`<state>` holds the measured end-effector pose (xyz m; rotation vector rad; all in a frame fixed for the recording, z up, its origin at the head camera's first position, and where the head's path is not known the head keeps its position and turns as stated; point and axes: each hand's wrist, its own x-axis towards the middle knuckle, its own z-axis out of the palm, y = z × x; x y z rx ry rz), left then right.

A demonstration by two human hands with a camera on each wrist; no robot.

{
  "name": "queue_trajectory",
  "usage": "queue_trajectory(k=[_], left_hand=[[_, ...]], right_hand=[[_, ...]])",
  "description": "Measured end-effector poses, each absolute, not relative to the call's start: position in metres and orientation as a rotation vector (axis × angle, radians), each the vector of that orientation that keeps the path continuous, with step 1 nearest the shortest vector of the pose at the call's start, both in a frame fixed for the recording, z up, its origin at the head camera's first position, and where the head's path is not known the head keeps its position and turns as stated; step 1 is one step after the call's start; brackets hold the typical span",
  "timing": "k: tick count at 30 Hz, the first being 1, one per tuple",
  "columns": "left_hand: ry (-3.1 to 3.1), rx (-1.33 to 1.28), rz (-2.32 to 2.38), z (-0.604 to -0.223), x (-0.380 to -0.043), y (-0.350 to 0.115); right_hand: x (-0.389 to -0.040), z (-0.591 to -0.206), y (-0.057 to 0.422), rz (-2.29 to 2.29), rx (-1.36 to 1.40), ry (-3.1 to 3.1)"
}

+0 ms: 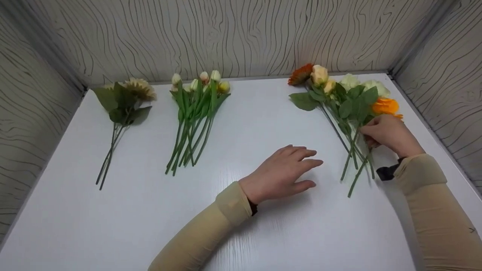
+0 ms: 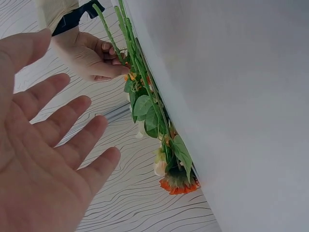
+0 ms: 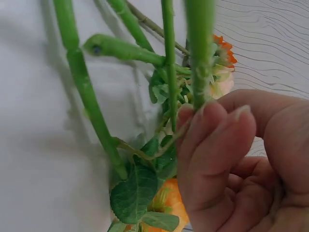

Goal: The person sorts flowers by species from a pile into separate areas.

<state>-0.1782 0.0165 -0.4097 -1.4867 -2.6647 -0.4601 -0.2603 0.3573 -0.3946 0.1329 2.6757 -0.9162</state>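
Note:
My right hand [image 1: 389, 133] pinches a green flower stem [image 3: 199, 53] between thumb and fingers, at the right-hand bunch. Which bloom that stem carries is hidden. An orange flower [image 1: 385, 106] shows just behind the hand, with its leafy stem beside the fingers in the right wrist view. Pale greenish-white blooms [image 1: 350, 81], peach roses [image 1: 319, 75] and a rust-orange daisy-like flower [image 1: 301, 74] lie in the same bunch, stems crossing toward the front. Left of this bunch, my left hand [image 1: 280, 173] hovers over the table with fingers spread, holding nothing.
White and yellow tulips [image 1: 197, 98] lie in a bunch at the back middle of the white table [image 1: 124, 226]. Cream flowers [image 1: 140, 89] with dark leaves lie at the back left. Wood-patterned panels [image 1: 241, 37] stand along the back and both sides.

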Motion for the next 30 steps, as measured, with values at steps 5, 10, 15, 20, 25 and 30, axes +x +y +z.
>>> queue_trajectory(k=[5, 10, 15, 20, 25, 30], left_hand=[[-2.636, -1.477, -0.479, -0.412, -0.18, 0.016], [-2.649, -1.42, -0.53, -0.413, -0.182, 0.015], [-2.72, -1.264, -0.717, -0.41, -0.184, 0.012], [-2.78, -1.008, -1.107, -0.407, -0.188, 0.007], [-2.779, -0.756, -1.496, -0.409, -0.196, 0.001], [-2.757, -0.605, -1.704, -0.411, -0.204, -0.002]], right_hand=[[-0.258, -0.39, 0.361, -0.989, 0.17, 2.672], [-0.256, -0.382, 0.359, -1.075, 0.235, 2.716], [-0.25, -0.379, 0.34, -1.381, 0.22, 2.73], [-0.249, -0.377, 0.304, -1.704, 0.105, 2.611], [-0.247, -0.37, 0.263, -1.882, 0.01, 2.436], [-0.242, -0.368, 0.23, -2.042, -0.184, 2.24]])
